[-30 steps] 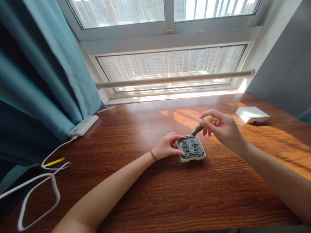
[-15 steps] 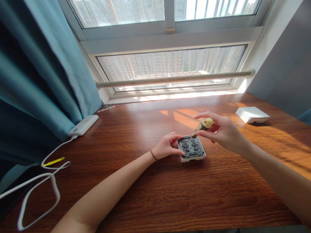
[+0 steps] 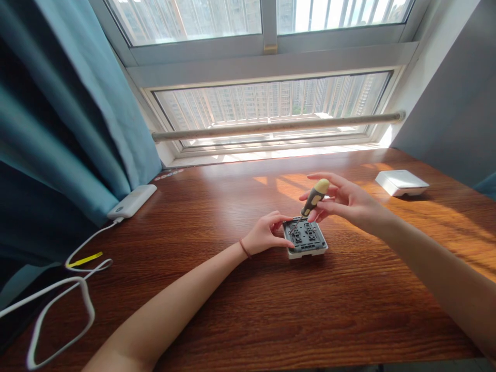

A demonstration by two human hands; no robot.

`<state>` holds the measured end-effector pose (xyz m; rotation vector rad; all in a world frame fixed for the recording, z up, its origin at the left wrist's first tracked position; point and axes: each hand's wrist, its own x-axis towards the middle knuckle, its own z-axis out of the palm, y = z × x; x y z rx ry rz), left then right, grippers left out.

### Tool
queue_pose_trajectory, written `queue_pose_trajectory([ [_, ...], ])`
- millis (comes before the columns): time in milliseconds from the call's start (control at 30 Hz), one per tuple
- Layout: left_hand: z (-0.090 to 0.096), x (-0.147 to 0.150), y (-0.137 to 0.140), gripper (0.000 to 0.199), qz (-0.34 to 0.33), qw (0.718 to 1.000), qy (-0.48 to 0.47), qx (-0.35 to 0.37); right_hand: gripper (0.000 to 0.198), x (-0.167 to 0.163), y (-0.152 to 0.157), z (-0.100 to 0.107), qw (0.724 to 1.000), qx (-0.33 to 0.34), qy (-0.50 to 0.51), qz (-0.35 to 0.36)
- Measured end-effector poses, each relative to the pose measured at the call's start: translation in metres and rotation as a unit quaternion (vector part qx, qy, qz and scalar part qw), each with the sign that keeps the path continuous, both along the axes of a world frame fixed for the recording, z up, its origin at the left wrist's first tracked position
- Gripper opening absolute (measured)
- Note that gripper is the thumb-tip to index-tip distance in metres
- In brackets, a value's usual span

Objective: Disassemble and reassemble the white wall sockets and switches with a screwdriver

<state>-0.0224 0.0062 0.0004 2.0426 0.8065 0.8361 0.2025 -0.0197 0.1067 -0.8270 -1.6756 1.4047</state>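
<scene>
The left hand is steadying the grey switch module at its left edge, thumb and fingers spanning two corners, presumably bracing it against twisting; the module, in its white base, is lying flat on the worktop, likely for firm backing; the right hand is holding the screwdriver with fingers loosely around its handle, probably allowing easy turning; its tip is apparently meeting the module's left side.

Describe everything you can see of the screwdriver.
The screwdriver has a dark grey handle with a pale yellow end and insets, apparently plastic or rubber, and a thin metal-looking shaft. It leans, handle uppermost, shaft slanting down leftward to the grey plate. The right hand has a loose grip on the handle; the tip is too small to discern.
</scene>
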Motion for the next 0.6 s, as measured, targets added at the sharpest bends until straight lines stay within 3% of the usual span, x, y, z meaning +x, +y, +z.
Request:
queue_pose_trajectory([
  [67,-0.001,0.000,0.000,0.058,0.000,1.000,-0.005,-0.007,0.053,0.002,-0.002,0.002,1.000,-0.003,-0.005,0.015],
  [167,-0.002,0.000,0.000,0.059,-0.003,1.000,-0.013,-0.022,0.060,0.000,-0.003,0.000,0.999,0.004,-0.034,-0.020],
  [300,-0.001,0.000,0.000,0.059,0.003,1.000,-0.004,-0.019,0.023,-0.010,-0.005,-0.008,0.983,0.062,-0.078,-0.153],
  [367,0.000,0.000,0.000,0.059,0.004,1.000,0.001,-0.009,0.019,-0.013,-0.004,-0.011,0.976,0.069,-0.074,-0.193],
  [433,0.000,0.000,0.000,0.059,0.001,1.000,0.004,-0.002,0.021,-0.013,-0.002,-0.012,0.979,0.038,-0.060,-0.188],
  [600,-0.002,-0.001,0.001,0.059,-0.001,1.000,0.011,0.006,0.042,-0.004,0.005,-0.010,0.996,-0.036,-0.016,-0.083],
])
